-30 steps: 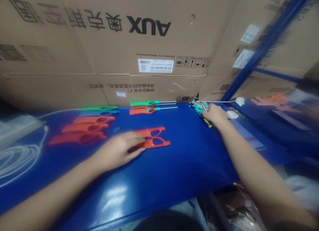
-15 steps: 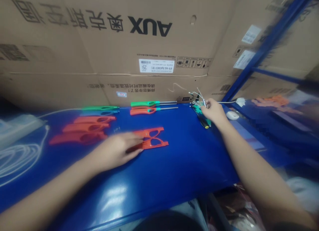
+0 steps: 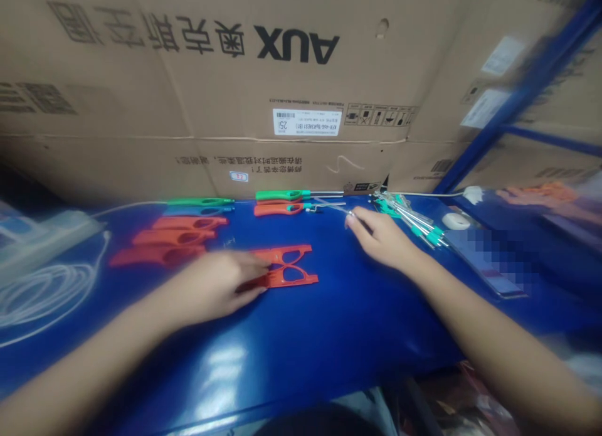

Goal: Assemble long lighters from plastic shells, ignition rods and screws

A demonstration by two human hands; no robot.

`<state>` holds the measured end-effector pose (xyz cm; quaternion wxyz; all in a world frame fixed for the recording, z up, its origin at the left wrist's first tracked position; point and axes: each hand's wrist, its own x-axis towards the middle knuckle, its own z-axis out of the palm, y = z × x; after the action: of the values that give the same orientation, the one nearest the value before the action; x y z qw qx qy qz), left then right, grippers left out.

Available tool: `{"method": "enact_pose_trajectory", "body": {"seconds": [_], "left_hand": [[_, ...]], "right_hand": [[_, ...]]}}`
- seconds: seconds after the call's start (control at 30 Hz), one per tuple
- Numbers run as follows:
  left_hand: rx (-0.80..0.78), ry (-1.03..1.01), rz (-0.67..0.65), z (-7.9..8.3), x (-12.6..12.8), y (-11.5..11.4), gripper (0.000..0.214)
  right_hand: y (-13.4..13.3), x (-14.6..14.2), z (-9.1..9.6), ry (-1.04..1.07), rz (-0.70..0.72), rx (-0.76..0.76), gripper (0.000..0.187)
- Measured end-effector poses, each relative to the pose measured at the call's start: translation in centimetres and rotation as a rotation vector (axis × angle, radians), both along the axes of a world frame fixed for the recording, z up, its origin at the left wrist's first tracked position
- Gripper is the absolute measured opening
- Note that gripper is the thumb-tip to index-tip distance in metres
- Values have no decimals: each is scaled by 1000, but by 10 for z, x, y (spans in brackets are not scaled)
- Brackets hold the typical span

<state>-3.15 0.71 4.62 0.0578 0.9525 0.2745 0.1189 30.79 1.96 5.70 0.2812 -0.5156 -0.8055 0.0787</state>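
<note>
My left hand [image 3: 230,282] is closed over the left ends of two orange plastic lighter shell halves [image 3: 294,270], which lie side by side on the blue table with their loop openings to the right. Raised above the table, my right hand [image 3: 379,235] pinches a thin metal rod [image 3: 333,206], blurred and pointing left. Something dark shows under its fingers, too hidden to name. Behind the rod lie an orange lighter [image 3: 277,209] and a green lighter [image 3: 279,196], both with metal tubes. To the right is a pile of metal tubes with teal parts [image 3: 414,219].
Several orange shells [image 3: 174,238] lie left, near green and blue lighter bodies [image 3: 200,202]. A coiled white cable [image 3: 56,298] is at far left. A white roll [image 3: 456,221] and a flat dark blue item [image 3: 489,266] lie right. A large cardboard box [image 3: 197,110] stands behind the table.
My right hand has moved left and toward me, away from the tube pile, bringing a thin metal rod. The black screwdriver handle no longer shows at the pile. My left hand stays on the shells.
</note>
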Motion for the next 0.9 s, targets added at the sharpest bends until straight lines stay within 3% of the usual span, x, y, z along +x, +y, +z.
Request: {"method": "enact_pose_trajectory", "body": {"seconds": [0.13, 0.23, 0.37, 0.6, 0.7, 0.9], "left_hand": [[8, -99, 37, 2, 6, -9, 27], [-2, -381, 190, 0, 14, -17, 22], [-140, -509, 359, 1, 19, -21, 23], [-670, -607, 382, -4, 23, -18, 40], [-765, -617, 399, -5, 26, -18, 42], [-886, -612, 382, 0, 23, -14, 25]], "right_hand": [[-15, -16, -6, -3, 284, 13, 32], [-26, -24, -7, -53, 378, 51, 28], [-32, -27, -4, -171, 472, 88, 27], [-30, -25, -3, -234, 482, 148, 30], [-29, -25, -4, -254, 479, 156, 29], [-28, -27, -7, -265, 499, 146, 26]]}}
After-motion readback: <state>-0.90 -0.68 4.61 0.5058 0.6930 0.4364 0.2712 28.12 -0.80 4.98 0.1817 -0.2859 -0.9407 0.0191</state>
